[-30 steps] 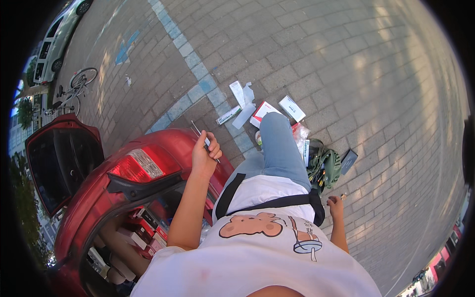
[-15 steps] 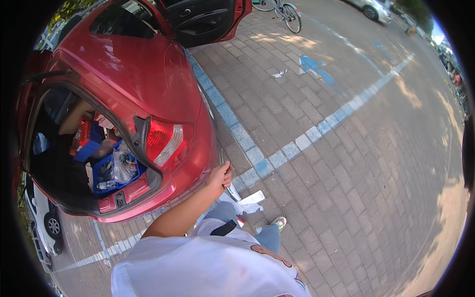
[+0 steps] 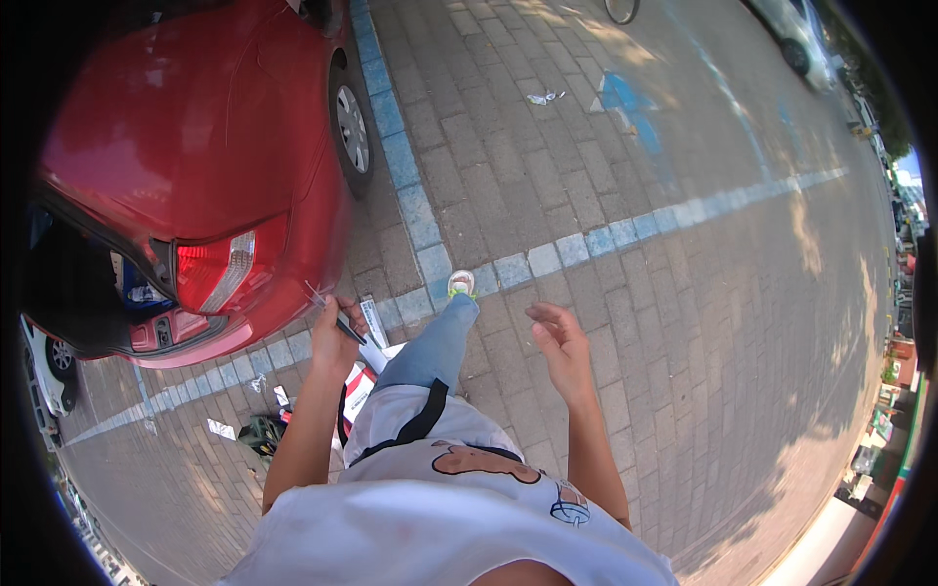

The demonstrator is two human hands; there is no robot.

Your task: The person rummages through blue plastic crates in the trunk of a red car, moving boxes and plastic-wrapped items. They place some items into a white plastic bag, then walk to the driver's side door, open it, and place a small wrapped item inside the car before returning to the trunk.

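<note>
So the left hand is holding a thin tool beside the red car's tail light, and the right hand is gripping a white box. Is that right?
Not quite. In the head view the right hand is open and holds nothing, its fingers spread over the brick paving. The rest stands: the left hand holds a thin tool beside the red car's tail light.

The right hand [image 3: 559, 342] swings up into view, fingers loose and empty, while the red car [image 3: 186, 166] slides left and the open trunk slips toward the edge.
</note>
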